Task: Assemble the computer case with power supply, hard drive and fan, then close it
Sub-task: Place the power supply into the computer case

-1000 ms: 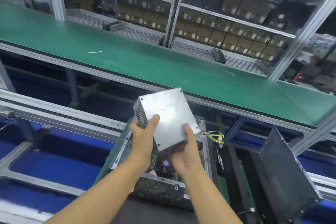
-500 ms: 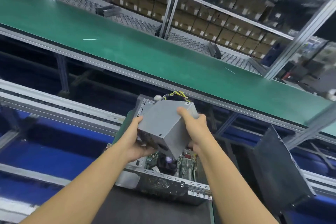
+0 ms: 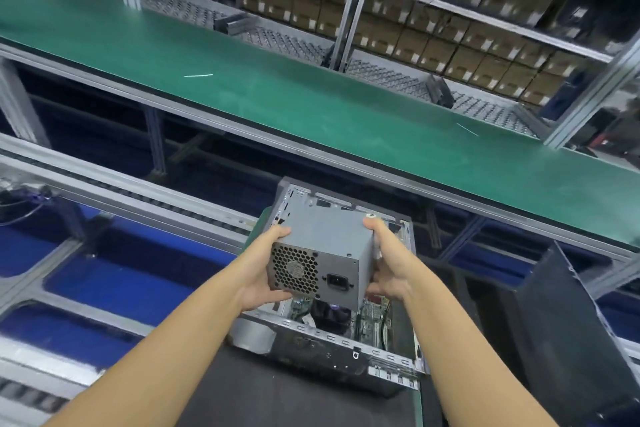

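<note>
I hold a grey metal power supply (image 3: 323,250) over the open computer case (image 3: 332,350). Its fan grille and power socket face me. My left hand (image 3: 265,270) grips its left side, thumb on the top edge and fingers curled under the bottom. On the right side my right hand (image 3: 388,267) grips it, thumb stretched along the top edge. Inside the case, below the supply, a green motherboard (image 3: 372,322) and a black cooler (image 3: 330,317) show. The supply hides the case's far half.
The case lies on a dark mat (image 3: 277,395). Its black side panel (image 3: 561,329) leans upright to the right. A long green conveyor belt (image 3: 277,87) runs behind, with metal rails (image 3: 121,184) at left and shelves of brown boxes (image 3: 450,42) beyond.
I have turned the power supply so its fan grille faces me and lowered it toward the case. My right thumb now lies on its top edge. Its cables are out of sight.
</note>
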`<action>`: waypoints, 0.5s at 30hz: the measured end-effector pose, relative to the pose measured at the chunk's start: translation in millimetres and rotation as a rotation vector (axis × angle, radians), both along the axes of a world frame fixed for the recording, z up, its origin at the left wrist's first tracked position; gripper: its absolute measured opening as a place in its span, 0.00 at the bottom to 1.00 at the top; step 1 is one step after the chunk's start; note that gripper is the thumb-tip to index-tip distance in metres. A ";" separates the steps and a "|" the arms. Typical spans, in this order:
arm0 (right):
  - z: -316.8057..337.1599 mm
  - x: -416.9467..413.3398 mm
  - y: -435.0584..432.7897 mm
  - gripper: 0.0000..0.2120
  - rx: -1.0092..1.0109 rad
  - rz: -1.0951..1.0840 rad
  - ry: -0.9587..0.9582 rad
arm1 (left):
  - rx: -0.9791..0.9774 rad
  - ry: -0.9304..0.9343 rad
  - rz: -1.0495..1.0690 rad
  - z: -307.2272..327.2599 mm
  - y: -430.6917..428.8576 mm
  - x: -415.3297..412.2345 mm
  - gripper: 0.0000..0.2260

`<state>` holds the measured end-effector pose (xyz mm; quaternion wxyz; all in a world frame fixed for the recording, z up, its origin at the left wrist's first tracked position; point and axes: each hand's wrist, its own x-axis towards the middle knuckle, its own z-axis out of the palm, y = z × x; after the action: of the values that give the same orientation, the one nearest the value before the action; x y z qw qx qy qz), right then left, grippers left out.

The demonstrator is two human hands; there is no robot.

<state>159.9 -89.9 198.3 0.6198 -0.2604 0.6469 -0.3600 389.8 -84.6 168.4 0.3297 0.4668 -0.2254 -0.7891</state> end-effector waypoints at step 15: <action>-46.7 23.1 -18.0 0.05 -0.099 -0.003 -0.105 | -0.776 -1.093 0.239 37.1 -6.6 -1.2 0.27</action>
<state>183.0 -107.8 151.7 0.6386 -0.2705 0.5955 -0.4055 388.6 -91.2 205.5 0.3970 0.6681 -0.5731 -0.2599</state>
